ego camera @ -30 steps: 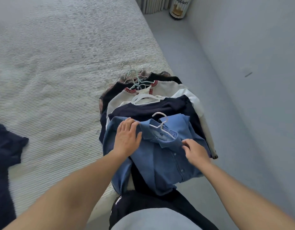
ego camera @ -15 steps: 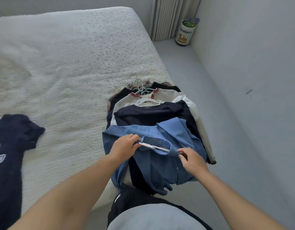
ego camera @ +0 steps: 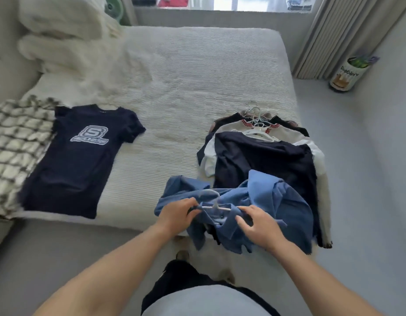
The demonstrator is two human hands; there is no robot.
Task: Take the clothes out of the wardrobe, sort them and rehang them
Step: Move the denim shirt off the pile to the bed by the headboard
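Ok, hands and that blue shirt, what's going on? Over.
Left hand grips hanger end. Right hand pinches blue shirt collar. Shirt bunched on clothes pile. Nothing in the way.

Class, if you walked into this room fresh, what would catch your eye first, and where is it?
Both hands, left hand and right hand, grip a blue denim shirt with its white hanger at the bed's near edge. Behind it lies a pile of hung clothes. A navy logo T-shirt lies flat on the bed, left.
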